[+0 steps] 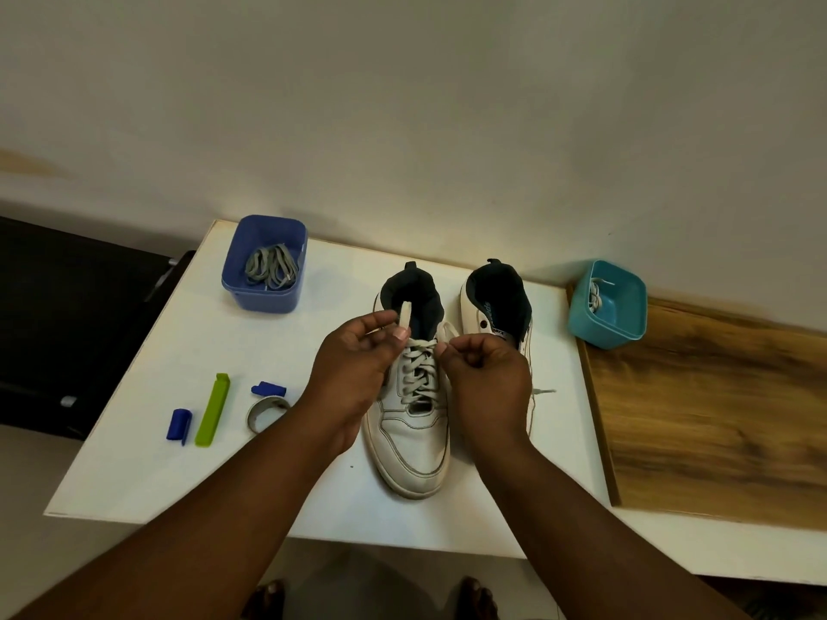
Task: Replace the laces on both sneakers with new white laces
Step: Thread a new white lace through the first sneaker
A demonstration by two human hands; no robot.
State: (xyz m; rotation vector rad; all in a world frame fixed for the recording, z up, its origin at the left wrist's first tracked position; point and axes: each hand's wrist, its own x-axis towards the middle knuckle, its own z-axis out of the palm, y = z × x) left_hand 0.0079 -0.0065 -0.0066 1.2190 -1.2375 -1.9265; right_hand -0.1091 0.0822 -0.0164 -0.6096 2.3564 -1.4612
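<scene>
My left hand (pixel 353 351) pinches one lace (pixel 405 316) end upright, my right hand (pixel 481 366) pinches the other, both over the sneaker (pixel 409 422) between them. I'd pull evenly, keeping tension balanced before knotting.

right sneaker (pixel 496 306) | insole: blue lettering, too blurred to read | no other text legible

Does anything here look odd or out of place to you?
Nothing looks spilled or broken. One small thing: a loose lace end trails onto the table beside the right sneaker, which shows no lacing where visible, while the left sneaker is laced, its lace ends pinched by the left hand and right hand.
</scene>
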